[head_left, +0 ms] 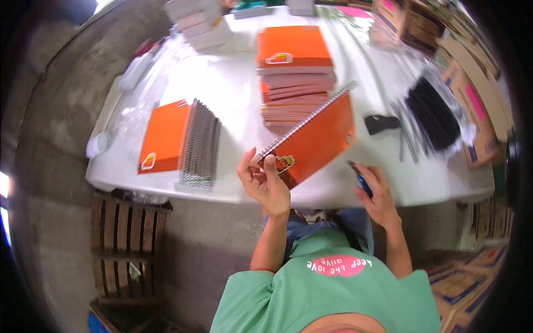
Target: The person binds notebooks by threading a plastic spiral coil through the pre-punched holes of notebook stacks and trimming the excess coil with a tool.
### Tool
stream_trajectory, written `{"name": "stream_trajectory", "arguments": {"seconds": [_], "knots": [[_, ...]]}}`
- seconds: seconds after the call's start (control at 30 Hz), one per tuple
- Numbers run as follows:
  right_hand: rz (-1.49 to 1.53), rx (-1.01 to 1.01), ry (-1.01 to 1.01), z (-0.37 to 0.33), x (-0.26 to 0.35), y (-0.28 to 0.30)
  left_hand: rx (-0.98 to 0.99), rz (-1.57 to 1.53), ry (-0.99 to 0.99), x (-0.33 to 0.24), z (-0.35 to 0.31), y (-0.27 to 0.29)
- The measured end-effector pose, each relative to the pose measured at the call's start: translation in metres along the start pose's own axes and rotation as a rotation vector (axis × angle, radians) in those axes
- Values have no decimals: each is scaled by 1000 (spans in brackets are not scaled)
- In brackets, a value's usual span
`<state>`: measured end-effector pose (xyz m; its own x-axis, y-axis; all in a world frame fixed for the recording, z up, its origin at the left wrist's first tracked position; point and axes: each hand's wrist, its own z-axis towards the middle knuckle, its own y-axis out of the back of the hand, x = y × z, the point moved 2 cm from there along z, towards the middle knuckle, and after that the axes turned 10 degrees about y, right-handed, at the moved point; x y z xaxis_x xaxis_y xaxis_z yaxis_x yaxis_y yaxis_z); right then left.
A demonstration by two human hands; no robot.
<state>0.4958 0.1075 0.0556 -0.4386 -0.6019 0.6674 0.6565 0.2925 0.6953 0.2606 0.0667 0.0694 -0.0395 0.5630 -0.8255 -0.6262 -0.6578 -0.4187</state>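
My left hand (269,186) is closed on the lower corner of an orange spiral notebook (325,141), thumb on its cover. The notebook hangs tilted above the table, its wire coil along the upper left edge. Held in my right hand (380,197), near the table's front edge, is a small blue-handled tool with a dark tip, seemingly pliers (364,185); a gap separates it from the notebook. Beyond the held notebook rises a tall pile of orange-covered books (295,49). On the left lies an overlapping row of coil-bound orange notebooks (164,136).
Right on the white table (239,127) are a bundle of thin black strips (433,114) in plastic and a flat black object (382,124). Cardboard boxes (472,111) line the right side. White stacks (197,22) stand at the back left; a wooden crate (125,241) is below left.
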Motion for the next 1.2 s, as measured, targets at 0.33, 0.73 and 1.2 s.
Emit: {"name": "stream_trajectory", "arguments": {"seconds": [0.33,0.73,1.2], "knots": [[261,-336,267,81,27,-25,-118,-215,-130,-78,35,38],[95,317,873,182,253,-36,90,707,-671,-180,111,86],[219,156,319,338,162,-175,-311,455,41,-37,185,224]]}}
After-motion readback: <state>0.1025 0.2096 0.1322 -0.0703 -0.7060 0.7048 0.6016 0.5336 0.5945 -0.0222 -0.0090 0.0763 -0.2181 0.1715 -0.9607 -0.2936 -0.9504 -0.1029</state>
